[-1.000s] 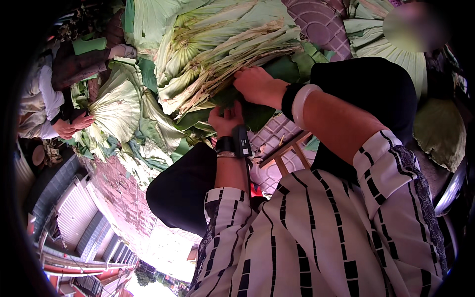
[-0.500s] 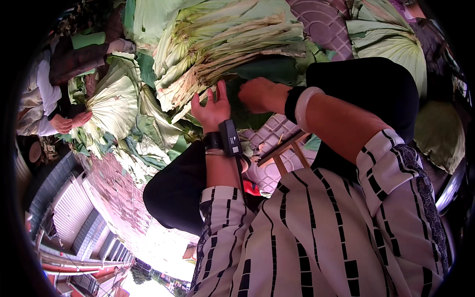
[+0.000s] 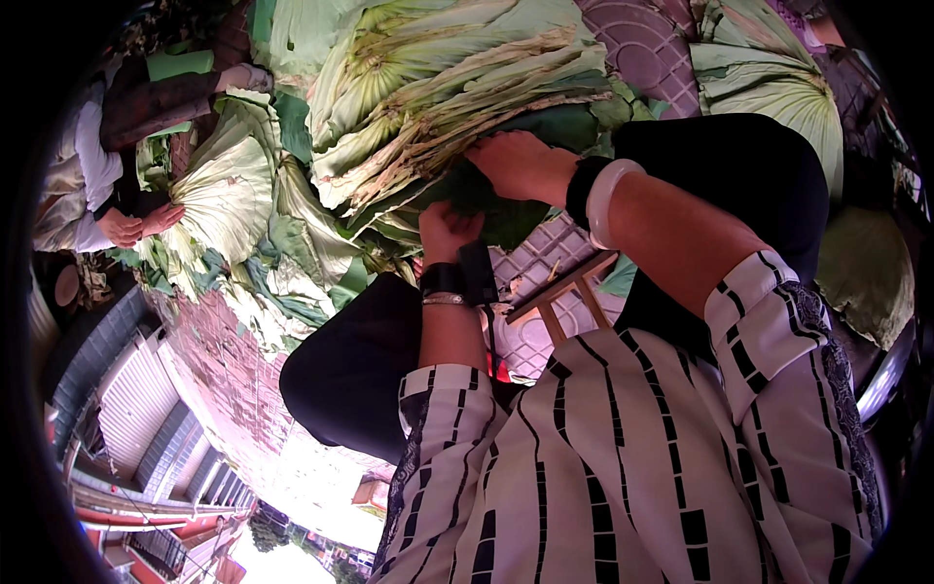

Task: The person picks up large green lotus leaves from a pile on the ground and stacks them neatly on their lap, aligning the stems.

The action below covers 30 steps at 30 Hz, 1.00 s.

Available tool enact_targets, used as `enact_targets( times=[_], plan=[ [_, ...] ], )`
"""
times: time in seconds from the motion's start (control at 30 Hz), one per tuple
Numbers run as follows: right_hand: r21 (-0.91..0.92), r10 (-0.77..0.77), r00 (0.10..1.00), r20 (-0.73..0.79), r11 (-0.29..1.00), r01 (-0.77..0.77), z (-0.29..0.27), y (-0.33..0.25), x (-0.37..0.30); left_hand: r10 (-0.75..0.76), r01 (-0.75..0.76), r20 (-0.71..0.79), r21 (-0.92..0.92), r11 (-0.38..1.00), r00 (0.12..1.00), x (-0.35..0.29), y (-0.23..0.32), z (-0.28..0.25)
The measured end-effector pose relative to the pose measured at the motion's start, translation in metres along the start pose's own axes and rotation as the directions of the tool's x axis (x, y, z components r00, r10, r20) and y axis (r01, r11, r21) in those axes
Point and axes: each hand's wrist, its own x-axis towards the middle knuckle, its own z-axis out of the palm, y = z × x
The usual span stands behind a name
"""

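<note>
A pile of large pale-green lotus leaves [image 3: 389, 97] with browned, folded edges lies in front of my knees. At its near side a dark green lotus leaf [image 3: 506, 222] hangs between my hands. My left hand [image 3: 450, 232] is closed on the near left part of this leaf, its fingertips partly hidden. Farther up and to the right, my right hand [image 3: 525, 167] has its fingers bent over the leaf's upper edge, against the browned folds of the pile. A black band and a small dark device are on my left wrist; a black band and white bangle are on my right.
At the left, another person's hands [image 3: 141, 224] touch a fanned pale leaf [image 3: 229, 195]. More leaves lie at the upper right [image 3: 769, 88]. A small wooden stool [image 3: 559, 292] stands between my knees on patterned paving [image 3: 637, 49].
My left hand has gone from open with spread fingers to closed on the dark leaf, moving slightly right and down. My right hand has shifted slightly up, to the pile's edge.
</note>
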Motion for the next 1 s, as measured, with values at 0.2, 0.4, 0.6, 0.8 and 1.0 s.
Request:
enact_targets(
  times=[0.2,0.4,0.6,0.8,1.0],
  plan=[
    [0.032,-0.009,1.0,0.007,0.999,0.009,0.0,-0.001,0.003,0.177,-0.178,0.033,0.332,0.926,0.984,0.001,0.004,-0.004],
    [0.023,-0.056,0.976,-0.211,0.998,0.063,0.005,0.001,-0.001,-0.365,0.399,0.228,-0.762,0.511,0.903,0.017,0.019,-0.005],
    [0.054,-0.003,0.996,-0.092,0.999,0.008,-0.023,-0.011,0.0,0.094,-0.08,0.006,-0.474,0.877,0.996,0.01,0.03,0.012],
    [0.075,-0.003,0.973,0.231,0.997,-0.015,-0.026,-0.031,-0.009,-0.027,0.092,0.095,-0.787,0.61,0.995,-0.005,0.067,0.013],
    [0.114,-0.002,0.999,-0.05,0.993,0.007,-0.001,-0.003,0.005,-0.08,0.081,0.036,-0.735,0.674,0.996,-0.007,0.059,0.008]
  ],
)
